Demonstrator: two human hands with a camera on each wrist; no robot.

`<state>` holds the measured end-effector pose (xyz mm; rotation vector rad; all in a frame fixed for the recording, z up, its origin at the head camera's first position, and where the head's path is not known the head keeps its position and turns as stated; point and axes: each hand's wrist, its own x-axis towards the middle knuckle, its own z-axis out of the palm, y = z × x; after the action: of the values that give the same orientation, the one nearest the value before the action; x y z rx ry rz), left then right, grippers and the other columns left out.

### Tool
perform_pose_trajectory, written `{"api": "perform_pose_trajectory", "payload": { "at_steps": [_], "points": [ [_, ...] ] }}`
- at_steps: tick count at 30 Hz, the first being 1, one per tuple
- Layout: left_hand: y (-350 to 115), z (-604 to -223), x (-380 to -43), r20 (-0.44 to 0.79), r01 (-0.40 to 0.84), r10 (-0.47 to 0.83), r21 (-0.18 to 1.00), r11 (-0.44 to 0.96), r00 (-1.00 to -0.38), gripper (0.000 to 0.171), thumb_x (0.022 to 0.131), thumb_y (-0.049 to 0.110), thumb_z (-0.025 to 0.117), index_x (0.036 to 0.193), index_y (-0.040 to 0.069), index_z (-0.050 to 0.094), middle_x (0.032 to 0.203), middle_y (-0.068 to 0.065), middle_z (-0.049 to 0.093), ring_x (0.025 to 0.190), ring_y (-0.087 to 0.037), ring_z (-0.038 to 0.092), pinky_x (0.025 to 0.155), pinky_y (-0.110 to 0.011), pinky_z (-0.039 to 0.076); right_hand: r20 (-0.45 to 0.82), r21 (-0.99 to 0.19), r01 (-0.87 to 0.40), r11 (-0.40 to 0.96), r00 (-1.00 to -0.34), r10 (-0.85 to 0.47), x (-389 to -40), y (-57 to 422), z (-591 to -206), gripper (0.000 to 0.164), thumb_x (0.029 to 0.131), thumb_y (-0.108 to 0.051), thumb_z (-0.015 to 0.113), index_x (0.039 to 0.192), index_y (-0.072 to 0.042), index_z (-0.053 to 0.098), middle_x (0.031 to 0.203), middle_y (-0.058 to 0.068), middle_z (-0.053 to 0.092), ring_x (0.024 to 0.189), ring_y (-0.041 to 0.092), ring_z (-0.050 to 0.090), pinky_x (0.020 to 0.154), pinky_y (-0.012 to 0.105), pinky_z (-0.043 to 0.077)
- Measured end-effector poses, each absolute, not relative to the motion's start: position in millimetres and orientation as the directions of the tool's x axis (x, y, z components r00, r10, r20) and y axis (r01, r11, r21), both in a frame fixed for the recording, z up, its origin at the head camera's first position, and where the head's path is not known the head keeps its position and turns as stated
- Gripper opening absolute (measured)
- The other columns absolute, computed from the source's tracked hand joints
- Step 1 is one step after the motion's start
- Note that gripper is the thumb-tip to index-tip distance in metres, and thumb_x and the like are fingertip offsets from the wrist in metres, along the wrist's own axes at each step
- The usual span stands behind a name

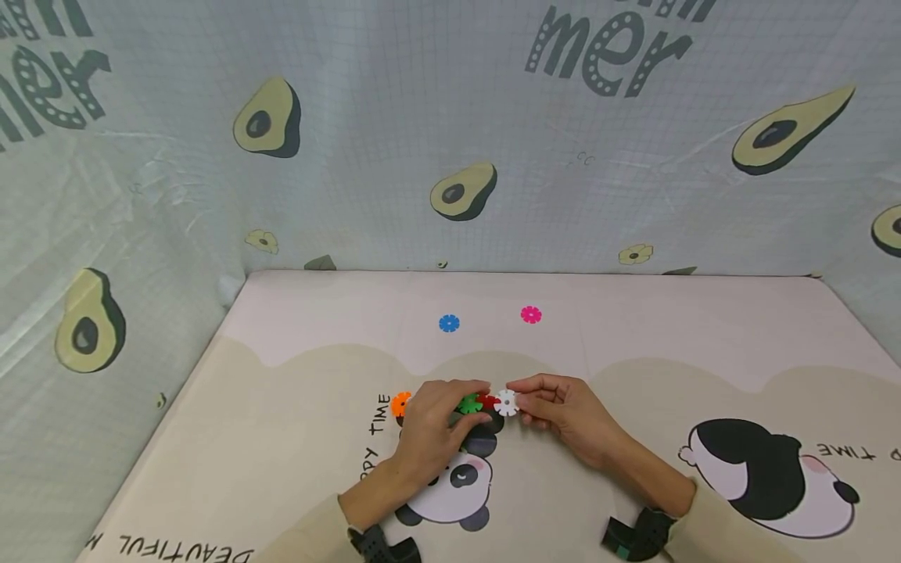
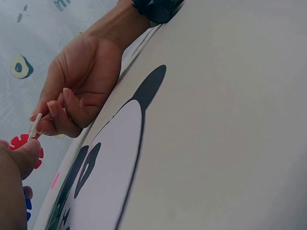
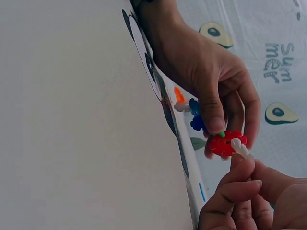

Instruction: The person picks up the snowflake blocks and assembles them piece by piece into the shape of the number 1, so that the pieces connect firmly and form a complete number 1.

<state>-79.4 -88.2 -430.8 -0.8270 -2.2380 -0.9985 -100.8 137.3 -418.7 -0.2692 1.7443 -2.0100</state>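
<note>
My left hand (image 1: 435, 426) holds a row of notched plastic flower discs. An orange disc (image 1: 400, 403) shows at its left end, with a green disc (image 1: 468, 403) and a red disc (image 1: 487, 401) at the right. In the right wrist view, blue discs (image 3: 196, 123) appear behind the left thumb. Between thumb and fingertips, my right hand (image 1: 573, 414) pinches a white disc (image 1: 506, 403). Seen edge-on in the left wrist view, that white disc (image 2: 35, 125) meets the red disc (image 2: 19, 142). How deeply the two are slotted together I cannot tell.
Farther back on the table lie a loose blue disc (image 1: 449, 323) and a loose pink disc (image 1: 531, 314). The tabletop cover (image 1: 296, 438) carries printed pandas and lettering. An avocado-print curtain (image 1: 366, 94) stands behind the table and along its sides.
</note>
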Motion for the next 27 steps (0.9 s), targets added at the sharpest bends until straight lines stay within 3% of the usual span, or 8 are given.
{"api": "perform_pose_trajectory", "payload": {
  "at_steps": [12, 18, 27],
  "points": [
    [-87.8, -430.1, -80.6, 0.684, 0.742, 0.343, 0.449, 0.499, -0.644, 0.042, 0.070, 0.021, 0.085, 0.106, 0.012, 0.066, 0.097, 0.005, 0.069, 0.086, -0.008, 0.062, 0.079, -0.028, 0.040, -0.167, -0.968, 0.235, -0.089, -0.866, -0.471, -99.7, 137.2, -416.7, 0.048, 0.086, -0.008, 0.071, 0.127, 0.010, 0.053, 0.088, 0.008, 0.067, 0.072, 0.016, 0.063, 0.067, 0.023, 0.052],
    [-87.9, -429.6, -80.1, 0.677, 0.752, 0.364, 0.454, 0.478, -0.639, 0.041, 0.071, 0.023, 0.085, 0.104, 0.013, 0.064, 0.099, 0.005, 0.068, 0.088, -0.007, 0.062, 0.082, -0.030, 0.039, -0.161, -0.980, 0.196, -0.023, -0.859, -0.486, -97.1, 135.0, -415.7, 0.047, 0.086, -0.011, 0.071, 0.127, 0.005, 0.054, 0.083, 0.008, 0.067, 0.071, 0.016, 0.062, 0.064, 0.023, 0.050],
    [-87.6, -430.7, -80.5, 0.686, 0.775, 0.378, 0.470, 0.422, -0.622, 0.036, 0.073, 0.021, 0.083, 0.102, 0.013, 0.063, 0.104, 0.002, 0.069, 0.095, -0.008, 0.063, 0.083, -0.029, 0.041, -0.160, -0.978, 0.206, -0.038, -0.850, -0.502, -96.6, 135.2, -416.1, 0.047, 0.086, -0.011, 0.071, 0.128, 0.004, 0.054, 0.079, 0.007, 0.068, 0.069, 0.016, 0.062, 0.061, 0.021, 0.047]
  ]
}}
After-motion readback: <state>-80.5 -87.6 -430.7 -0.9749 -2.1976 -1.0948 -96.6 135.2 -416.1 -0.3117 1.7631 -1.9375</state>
